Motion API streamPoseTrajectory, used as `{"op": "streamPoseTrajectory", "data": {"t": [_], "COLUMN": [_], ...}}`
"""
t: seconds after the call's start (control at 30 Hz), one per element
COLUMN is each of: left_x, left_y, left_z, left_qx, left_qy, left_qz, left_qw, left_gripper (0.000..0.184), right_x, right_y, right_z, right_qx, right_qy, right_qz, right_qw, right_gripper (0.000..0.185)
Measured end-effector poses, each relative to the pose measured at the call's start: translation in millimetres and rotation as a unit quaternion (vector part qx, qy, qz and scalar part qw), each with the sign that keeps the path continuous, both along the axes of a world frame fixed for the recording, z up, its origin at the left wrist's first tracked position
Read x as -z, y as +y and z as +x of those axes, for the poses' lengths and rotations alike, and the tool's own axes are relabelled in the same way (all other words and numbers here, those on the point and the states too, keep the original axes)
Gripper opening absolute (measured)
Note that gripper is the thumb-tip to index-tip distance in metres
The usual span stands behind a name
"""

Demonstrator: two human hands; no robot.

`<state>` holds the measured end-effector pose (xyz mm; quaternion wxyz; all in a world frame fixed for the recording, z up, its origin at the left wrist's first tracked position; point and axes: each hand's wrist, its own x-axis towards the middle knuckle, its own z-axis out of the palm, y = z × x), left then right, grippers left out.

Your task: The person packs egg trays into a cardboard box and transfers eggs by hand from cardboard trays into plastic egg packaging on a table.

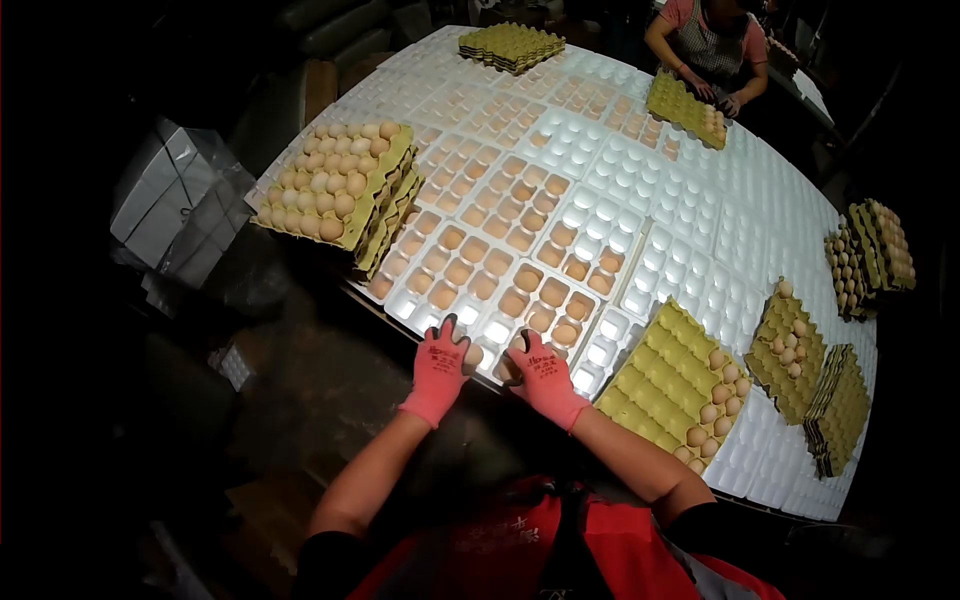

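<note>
My left hand [438, 375], in a pink glove with dark fingertips, is at the table's near edge with its fingers curled around an egg [474, 355]. Close to its right, my right hand [548, 380], gloved alike, closes on another egg [519, 344]; its fingertips are partly hidden. Both hands are over the front cells of a white plastic egg tray [497, 327]. Brown eggs [565, 333] sit in the cells just beyond my right hand. Beyond my left hand, more eggs [442, 294] lie in the neighbouring tray.
A stack of yellow egg flats full of eggs [325, 185] stands at the left. To my right lies a partly filled yellow flat [655, 375], with more flats [838, 410] farther right. Across the table, a person [710, 50] handles another flat [685, 108]. White trays cover the table.
</note>
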<state>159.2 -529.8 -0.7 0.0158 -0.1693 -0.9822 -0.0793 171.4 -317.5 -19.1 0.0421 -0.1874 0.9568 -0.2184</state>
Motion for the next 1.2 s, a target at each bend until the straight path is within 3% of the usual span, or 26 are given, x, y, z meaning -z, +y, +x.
{"op": "streamPoseTrajectory", "data": {"t": [0.07,0.1,0.17,0.2,0.23,0.27,0.3,0.37,0.4,0.43,0.47,0.5,0.53,0.57,0.67,0.7,0.73,0.8,0.83,0.87,0.9,0.97,1.03,1.1,1.17,1.2], "left_x": [25,26,5,11,19,4,-10,17,30,32,29,26,26,31,44,63,78,101,94,94,84,52,29,26,18,5], "left_y": [-4,-11,-32,-55,-78,-86,-92,-96,-91,-73,-63,-57,-56,-57,-66,-68,-70,-81,-81,-81,-74,-46,-8,41,105,145], "left_z": [-16,-13,-1,-6,-8,12,12,0,-11,-12,-21,-29,-40,-49,-73,-77,-88,-87,-86,-91,-83,-81,-66,-55,-7,17], "left_qx": [0.104,0.091,-0.05,-0.156,-0.245,-0.157,-0.106,-0.218,-0.222,-0.183,-0.094,-0.001,0.079,0.078,0.05,0.105,0.134,0.089,0.077,0.131,0.095,0.147,0.198,0.237,0.289,0.369], "left_qy": [-0.004,-0.024,-0.118,-0.294,-0.438,-0.374,-0.389,-0.395,-0.412,-0.273,-0.156,-0.028,-0.07,-0.094,-0.056,0.095,0.077,-0.028,-0.068,-0.047,-0.052,0.046,0.038,-0.145,-0.128,-0.137], "left_qz": [-0.12,-0.064,0.249,0.462,0.631,0.75,0.757,0.664,0.636,0.581,0.397,0.188,0.045,0.085,0.12,0.117,0.084,0.103,0.127,0.089,0.085,0.172,0.204,0.242,0.269,0.272], "left_qw": [0.987,0.994,0.96,0.822,0.592,0.522,0.514,0.596,0.614,0.744,0.899,0.982,0.993,0.989,0.99,0.983,0.984,0.99,0.987,0.986,0.991,0.973,0.958,0.93,0.91,0.878], "left_gripper": [0.043,0.037,0.04,0.042,0.043,0.047,0.044,0.039,0.038,0.038,0.038,0.039,0.043,0.055,0.054,0.045,0.047,0.056,0.059,0.06,0.061,0.057,0.043,0.041,0.043,0.045], "right_x": [-26,-12,4,-1,-12,-5,4,20,37,46,46,49,42,32,19,11,17,5,-9,-11,-14,-17,-36,-51,-43,-50], "right_y": [-19,-28,-39,-38,-43,-51,-62,-92,-97,-100,-98,-93,-85,-74,-49,-45,-38,-27,-20,-11,-1,27,72,119,172,189], "right_z": [-14,-27,-48,-52,-59,-70,-78,-99,-105,-109,-102,-95,-87,-81,-61,-47,-34,-10,3,17,32,69,117,177,238,256], "right_qx": [0.019,-0.016,-0.026,0.008,0.05,0.043,0.04,-0.026,-0.031,-0.033,-0.002,0.048,0.072,0.096,0.111,0.137,0.12,0.089,0.084,0.101,0.122,0.186,0.237,0.374,0.452,0.464], "right_qy": [0.005,0.022,-0.014,-0.031,-0.071,-0.018,0.032,0.106,0.105,0.104,0.101,0.077,0.073,0.071,0.04,0.025,0.033,0.095,0.102,0.153,0.166,0.129,0.117,0.084,0.132,0.062], "right_qz": [-0.086,-0.108,0.003,-0.039,-0.046,-0.097,-0.15,-0.185,-0.14,-0.094,-0.117,-0.135,-0.155,-0.175,-0.196,-0.208,-0.198,-0.167,-0.158,-0.145,-0.127,-0.119,-0.058,-0.008,0.1,0.13], "right_qw": [0.996,0.994,1.0,0.999,0.995,0.994,0.987,0.977,0.984,0.99,0.988,0.987,0.983,0.977,0.974,0.968,0.972,0.977,0.979,0.972,0.97,0.967,0.963,0.924,0.876,0.874], "right_gripper": [0.05,0.038,0.04,0.043,0.041,0.041,0.04,0.043,0.044,0.045,0.048,0.051,0.052,0.052,0.043,0.043,0.041,0.037,0.037,0.039,0.039,0.037,0.039,0.033,0.035,0.039]}}
